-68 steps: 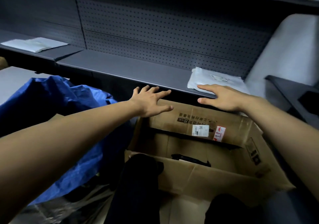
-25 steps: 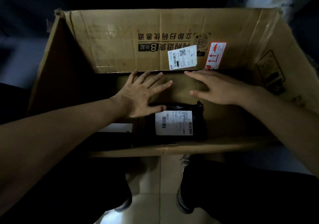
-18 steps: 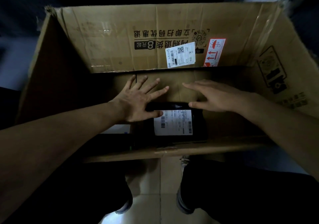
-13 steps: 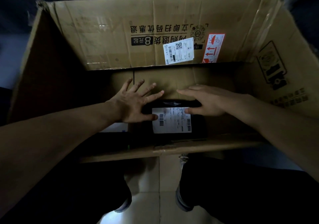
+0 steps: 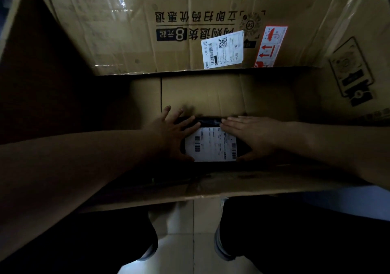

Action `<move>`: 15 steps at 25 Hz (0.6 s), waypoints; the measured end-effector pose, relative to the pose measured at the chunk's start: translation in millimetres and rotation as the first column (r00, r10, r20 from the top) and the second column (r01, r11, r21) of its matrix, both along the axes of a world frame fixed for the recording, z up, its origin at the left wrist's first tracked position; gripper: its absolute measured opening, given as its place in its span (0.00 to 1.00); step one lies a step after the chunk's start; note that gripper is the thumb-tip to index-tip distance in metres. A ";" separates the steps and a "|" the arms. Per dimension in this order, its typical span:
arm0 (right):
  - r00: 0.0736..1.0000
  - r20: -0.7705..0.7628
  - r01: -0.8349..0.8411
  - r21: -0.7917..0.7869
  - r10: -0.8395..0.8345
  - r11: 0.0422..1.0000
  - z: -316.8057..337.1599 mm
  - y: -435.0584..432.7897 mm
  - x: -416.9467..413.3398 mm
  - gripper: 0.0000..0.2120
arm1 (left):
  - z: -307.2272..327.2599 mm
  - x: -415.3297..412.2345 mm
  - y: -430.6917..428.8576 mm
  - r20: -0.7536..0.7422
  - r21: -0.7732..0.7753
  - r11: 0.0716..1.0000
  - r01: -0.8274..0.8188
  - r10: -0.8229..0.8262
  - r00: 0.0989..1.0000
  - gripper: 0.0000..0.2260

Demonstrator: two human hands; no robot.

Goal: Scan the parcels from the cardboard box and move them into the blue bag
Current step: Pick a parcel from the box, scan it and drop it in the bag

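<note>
A black parcel lies flat on the bottom of the open cardboard box, close to the near wall, with its white label facing up and barcodes showing on it; both bare arms reach down into the box from the near side; the left hand rests on the parcel's left edge, its grip spread, with straight fingers fanned out towards the far wall and the thumb lying along the label's lower left corner; the right hand rests on the parcel's right side, its grip flat, with the fingers straight and pressed together, pointing left across the parcel's far edge, and the thumb low at the label's right corner; neither hand curls round the parcel; the far flap of the box stands up and carries black printed characters, a white sticker with a square code and a red sticker with arrows just beside it; the blue bag is out of view; below the near wall a strip of tiled floor shows between two dark trouser legs.
</note>
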State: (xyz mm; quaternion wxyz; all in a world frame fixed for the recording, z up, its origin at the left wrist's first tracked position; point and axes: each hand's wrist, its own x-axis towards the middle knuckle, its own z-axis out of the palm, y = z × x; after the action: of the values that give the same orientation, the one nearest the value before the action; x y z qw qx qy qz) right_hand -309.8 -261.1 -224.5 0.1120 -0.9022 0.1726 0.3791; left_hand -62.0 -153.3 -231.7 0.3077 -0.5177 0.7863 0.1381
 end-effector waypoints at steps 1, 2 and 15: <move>1.000 -0.024 -0.015 -0.005 0.015 1.000 -4.2 0.4 0.2 0.52 | -6.9 -1.2 0.8 0.006 0.018 1.000 -0.004 0.004 1.000 0.46; 0.999 -0.041 -0.026 -0.008 0.026 1.000 -7.6 1.0 -0.8 0.53 | -14.2 -2.7 1.7 0.006 0.029 0.999 -0.019 0.018 1.000 0.47; 0.994 -0.102 -0.052 -0.111 0.041 0.992 -41.1 -17.0 3.1 0.59 | -51.9 -4.4 -5.3 0.071 -0.020 0.993 -0.114 0.115 0.991 0.53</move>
State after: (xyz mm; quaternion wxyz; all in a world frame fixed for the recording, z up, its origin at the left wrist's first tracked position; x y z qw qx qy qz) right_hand -306.6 -278.1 -265.6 0.0429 -0.8908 0.1781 0.4159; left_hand -66.4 -158.6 -283.7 0.3235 -0.5691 0.7446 0.1306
